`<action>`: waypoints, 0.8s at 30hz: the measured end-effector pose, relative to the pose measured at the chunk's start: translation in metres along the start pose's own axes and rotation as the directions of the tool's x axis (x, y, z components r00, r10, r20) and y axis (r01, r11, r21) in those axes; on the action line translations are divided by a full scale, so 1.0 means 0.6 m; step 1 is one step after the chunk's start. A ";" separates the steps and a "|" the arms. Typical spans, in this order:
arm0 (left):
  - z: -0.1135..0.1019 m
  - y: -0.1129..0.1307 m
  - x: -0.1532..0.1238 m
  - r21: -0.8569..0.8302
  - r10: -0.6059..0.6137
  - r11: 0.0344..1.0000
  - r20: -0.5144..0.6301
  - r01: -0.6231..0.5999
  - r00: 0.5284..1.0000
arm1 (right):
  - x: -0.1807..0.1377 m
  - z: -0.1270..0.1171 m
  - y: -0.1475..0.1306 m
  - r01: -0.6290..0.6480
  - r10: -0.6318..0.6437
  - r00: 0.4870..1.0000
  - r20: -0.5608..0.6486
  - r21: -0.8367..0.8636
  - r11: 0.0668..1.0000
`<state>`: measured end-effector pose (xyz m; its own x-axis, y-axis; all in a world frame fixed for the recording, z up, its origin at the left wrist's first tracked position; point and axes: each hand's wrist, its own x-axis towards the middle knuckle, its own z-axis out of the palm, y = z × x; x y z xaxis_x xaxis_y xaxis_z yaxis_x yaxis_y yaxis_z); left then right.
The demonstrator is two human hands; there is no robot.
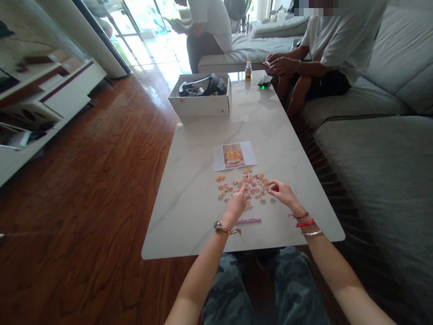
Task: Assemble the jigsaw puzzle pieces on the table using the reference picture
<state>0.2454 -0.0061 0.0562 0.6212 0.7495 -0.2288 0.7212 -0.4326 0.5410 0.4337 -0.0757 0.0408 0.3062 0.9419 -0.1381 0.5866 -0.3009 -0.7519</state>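
Small jigsaw pieces (pixel 252 180), mostly orange and pink, lie loose in a spread pile on the white marble-look table (pixel 189 180). My left hand (pixel 236 205) reaches over the near left part of the pile with its fingers closed; what they hold, if anything, is hidden. At the pile's right edge, my right hand (pixel 283 193) has thumb and forefinger curled round a jigsaw piece. Just beyond the pieces lies a paper sheet (pixel 251 154) with a printed picture of a yellow-orange figure. A narrow pink-purple strip (pixel 249 220) rests near my left wrist, partly covered by it.
Farther along the table stand an open white box (pixel 199 107) with a dark device (pixel 203 85) inside, a small bottle (pixel 248 71) and a black object (pixel 264 81) with a green light. A seated person (pixel 341 45) is on the sofa (pixel 375 149) at right; another person (pixel 209 27) is beyond.
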 end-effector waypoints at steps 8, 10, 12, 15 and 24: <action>0.007 -0.035 -0.055 0.122 0.044 0.991 0.036 -0.048 0.998 | -0.043 0.089 -0.055 -0.148 0.096 0.970 0.222 0.229 0.962; 0.017 -0.025 -0.056 0.122 0.069 0.990 0.049 -0.075 0.996 | -0.042 0.093 -0.055 -0.144 0.104 0.975 0.199 0.197 0.970; 0.023 -0.018 -0.054 0.125 0.091 0.987 0.054 -0.097 0.994 | -0.038 0.091 -0.053 -0.134 0.107 0.979 0.172 0.151 0.979; 0.026 -0.018 -0.050 0.132 0.117 0.984 0.047 -0.122 0.992 | -0.031 0.085 -0.050 -0.125 0.115 0.981 0.158 0.052 0.991; 0.025 -0.019 -0.053 0.132 0.103 0.985 0.037 -0.107 0.994 | -0.021 0.077 -0.057 -0.044 0.067 0.984 0.166 -0.136 0.990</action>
<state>0.2223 -0.0326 0.0451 0.7032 0.6819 -0.2015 0.6846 -0.5727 0.4509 0.3752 -0.0703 0.0388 0.2160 0.9314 -0.2930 0.6688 -0.3598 -0.6505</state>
